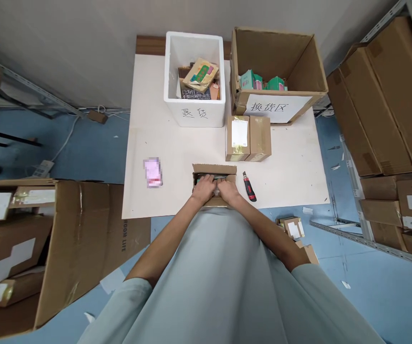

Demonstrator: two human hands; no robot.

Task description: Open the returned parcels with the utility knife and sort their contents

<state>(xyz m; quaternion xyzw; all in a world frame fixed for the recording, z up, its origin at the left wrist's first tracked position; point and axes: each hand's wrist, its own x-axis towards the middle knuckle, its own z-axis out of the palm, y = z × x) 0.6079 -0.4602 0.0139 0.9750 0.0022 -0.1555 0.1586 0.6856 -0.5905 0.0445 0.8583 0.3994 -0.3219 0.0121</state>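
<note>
A small opened cardboard box (214, 168) is at the table's near edge, against my body, with its far flap standing up. My left hand (203, 189) reaches into the left half of the opening, its fingers bent and closed on the box. Close beside it, my right hand (228, 190) is curled, gripping the box's cardboard at the right. Some greenish contents show at the left of the opening; my hands cover most of the inside. A black and red utility knife (249, 187) lies just right of the box, its tip pointing away from me.
Two small closed cartons (248, 138) stand beyond the box. Behind are a white foam bin (195, 112) of books and a large carton (320, 81) with green packs. A pixelated pink item (153, 172) lies left. Shelved cartons (374, 110) flank the right, a big carton (73, 239) the left.
</note>
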